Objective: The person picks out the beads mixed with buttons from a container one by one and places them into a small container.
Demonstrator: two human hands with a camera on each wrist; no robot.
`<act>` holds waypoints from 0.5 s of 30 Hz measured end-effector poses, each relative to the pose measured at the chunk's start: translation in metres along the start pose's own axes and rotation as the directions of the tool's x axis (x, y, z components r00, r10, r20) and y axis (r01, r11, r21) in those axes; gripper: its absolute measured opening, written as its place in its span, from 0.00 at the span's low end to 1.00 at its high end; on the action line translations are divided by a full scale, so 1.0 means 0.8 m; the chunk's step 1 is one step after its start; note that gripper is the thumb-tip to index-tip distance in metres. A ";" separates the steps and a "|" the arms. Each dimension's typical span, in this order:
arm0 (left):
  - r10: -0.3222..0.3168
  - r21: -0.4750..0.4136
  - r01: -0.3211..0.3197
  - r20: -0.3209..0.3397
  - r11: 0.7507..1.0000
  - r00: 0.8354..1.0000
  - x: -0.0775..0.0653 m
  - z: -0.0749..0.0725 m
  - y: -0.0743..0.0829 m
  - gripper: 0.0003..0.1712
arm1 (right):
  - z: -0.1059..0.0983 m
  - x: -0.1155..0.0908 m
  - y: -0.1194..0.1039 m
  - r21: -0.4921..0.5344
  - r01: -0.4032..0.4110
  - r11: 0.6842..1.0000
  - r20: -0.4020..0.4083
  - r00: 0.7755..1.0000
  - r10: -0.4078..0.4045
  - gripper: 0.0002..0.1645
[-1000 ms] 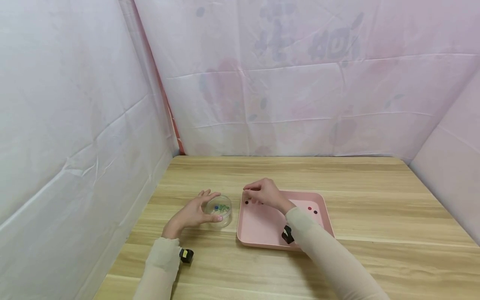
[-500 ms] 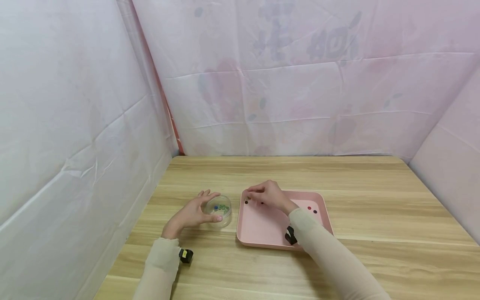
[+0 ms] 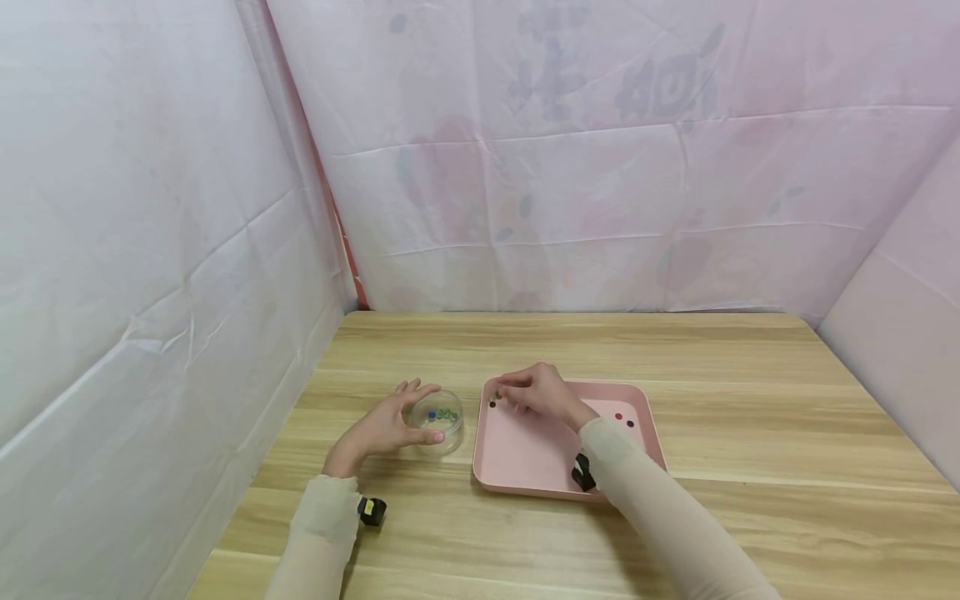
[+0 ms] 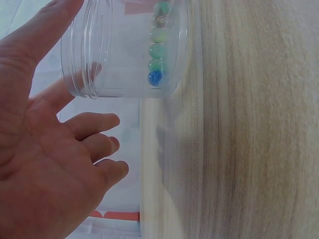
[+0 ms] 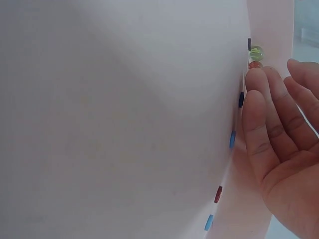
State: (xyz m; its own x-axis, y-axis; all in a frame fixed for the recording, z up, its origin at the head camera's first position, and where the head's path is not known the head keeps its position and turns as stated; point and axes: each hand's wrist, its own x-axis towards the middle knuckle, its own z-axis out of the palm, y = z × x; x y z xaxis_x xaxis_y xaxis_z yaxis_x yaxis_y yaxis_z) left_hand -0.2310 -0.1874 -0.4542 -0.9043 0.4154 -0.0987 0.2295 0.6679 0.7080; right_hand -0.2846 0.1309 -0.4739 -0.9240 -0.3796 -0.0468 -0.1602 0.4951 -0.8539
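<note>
My left hand [image 3: 386,423] holds a clear plastic jar [image 3: 438,442] with thumb and index finger curved around its sides. The jar stands upright on the table, and several marbles [image 4: 156,50], green and blue, line its bottom. My right hand [image 3: 542,392] is low over the back-left corner of a pink tray [image 3: 517,467]. Its fingertips are right at a reddish marble [image 5: 255,64], with a yellow-green marble [image 5: 256,53] just beyond. In the right wrist view the fingers [image 5: 255,107] look relaxed, with nothing visible between them.
Small flat discs lie across the tray floor, among them a black disc [image 3: 492,405] by the corner and a red disc [image 3: 618,416] at the right. The tray's raised rim surrounds them. White-pink curtains [image 3: 570,208] enclose the wooden table [image 3: 750,400].
My right hand has shifted slightly right and down from the tray's left edge, bringing the marbles in the back-left corner into sight. The left hand and jar have stayed put.
</note>
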 end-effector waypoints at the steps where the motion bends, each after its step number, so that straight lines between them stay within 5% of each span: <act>1: 0.000 0.000 0.000 0.000 1.000 1.000 0.000 0.000 0.000 0.52 | 0.000 0.000 0.000 0.004 -0.006 1.000 0.001 1.000 0.006 0.18; 15: 0.007 0.008 -0.007 0.003 1.000 1.000 -0.001 0.000 0.003 0.53 | 0.004 0.001 0.001 -0.048 -0.029 0.998 0.009 1.000 0.030 0.18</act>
State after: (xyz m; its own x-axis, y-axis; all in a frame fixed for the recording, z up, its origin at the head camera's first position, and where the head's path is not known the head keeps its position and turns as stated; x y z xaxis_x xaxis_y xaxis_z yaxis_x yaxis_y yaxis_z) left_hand -0.2299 -0.1862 -0.4527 -0.9015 0.4219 -0.0963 0.2385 0.6701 0.7030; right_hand -0.2843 0.1282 -0.4762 -0.9251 -0.3718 -0.0771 -0.1495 0.5433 -0.8261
